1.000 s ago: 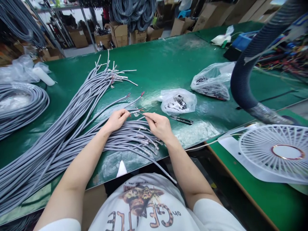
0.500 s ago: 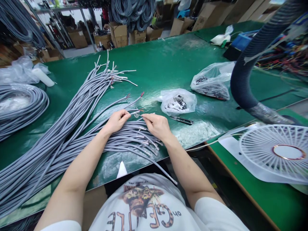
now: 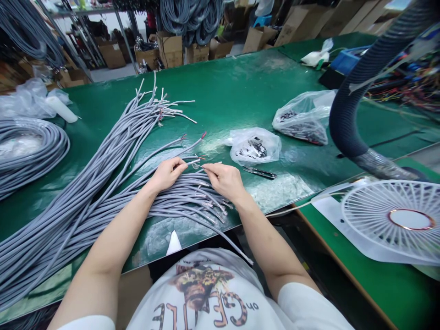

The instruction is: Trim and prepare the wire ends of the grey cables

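My left hand [image 3: 169, 173] is closed around a grey cable [image 3: 192, 161] close to its stripped end. From that end a thin bare strand runs across to my right hand [image 3: 222, 178], whose thumb and forefinger pinch it. Below both hands lies a bundle of grey cables [image 3: 182, 195], many with stripped ends showing bare wire. Two cables with red wire tips [image 3: 203, 135] stick out just beyond my left hand. A larger bundle of grey cables [image 3: 120, 133] stretches away on the left.
On the green table [image 3: 233, 87] are two clear bags of small parts [image 3: 256, 147] [image 3: 302, 119] and black thread snips [image 3: 259, 172]. A ribbed black hose [image 3: 347, 105] curves down at the right, above a white fan [image 3: 388, 215]. Coiled cable [image 3: 34, 151] lies far left.
Almost nothing differs. Both hands keep their grip, and the strand between them has shifted slightly.
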### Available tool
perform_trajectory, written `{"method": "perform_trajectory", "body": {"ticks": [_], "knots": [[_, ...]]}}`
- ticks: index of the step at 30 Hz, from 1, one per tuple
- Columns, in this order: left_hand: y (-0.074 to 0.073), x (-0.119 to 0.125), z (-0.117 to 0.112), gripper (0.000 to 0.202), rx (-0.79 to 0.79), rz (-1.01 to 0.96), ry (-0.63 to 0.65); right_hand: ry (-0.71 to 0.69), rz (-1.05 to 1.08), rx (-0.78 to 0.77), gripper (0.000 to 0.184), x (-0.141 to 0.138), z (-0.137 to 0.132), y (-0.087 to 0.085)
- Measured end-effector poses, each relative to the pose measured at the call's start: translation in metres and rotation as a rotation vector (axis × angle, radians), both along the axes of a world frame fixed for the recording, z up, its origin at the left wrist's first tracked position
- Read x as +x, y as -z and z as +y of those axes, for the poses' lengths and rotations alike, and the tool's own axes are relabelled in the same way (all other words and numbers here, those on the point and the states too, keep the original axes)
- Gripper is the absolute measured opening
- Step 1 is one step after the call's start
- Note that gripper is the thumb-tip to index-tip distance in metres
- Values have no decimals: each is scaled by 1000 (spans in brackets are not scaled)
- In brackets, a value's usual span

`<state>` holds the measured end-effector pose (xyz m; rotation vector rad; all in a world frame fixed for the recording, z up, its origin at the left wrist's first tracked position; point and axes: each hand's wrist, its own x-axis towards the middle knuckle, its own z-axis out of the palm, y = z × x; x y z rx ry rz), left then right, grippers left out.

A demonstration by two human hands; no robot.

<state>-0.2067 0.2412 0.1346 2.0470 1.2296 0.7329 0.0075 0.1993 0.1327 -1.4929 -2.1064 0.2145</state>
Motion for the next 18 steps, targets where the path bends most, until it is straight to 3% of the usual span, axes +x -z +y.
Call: {"method": "perform_trajectory", "body": {"ticks": [18], "knots": [[-5, 1, -4, 28, 4, 65, 68, -71, 155, -119, 23, -11, 14, 5]]}}
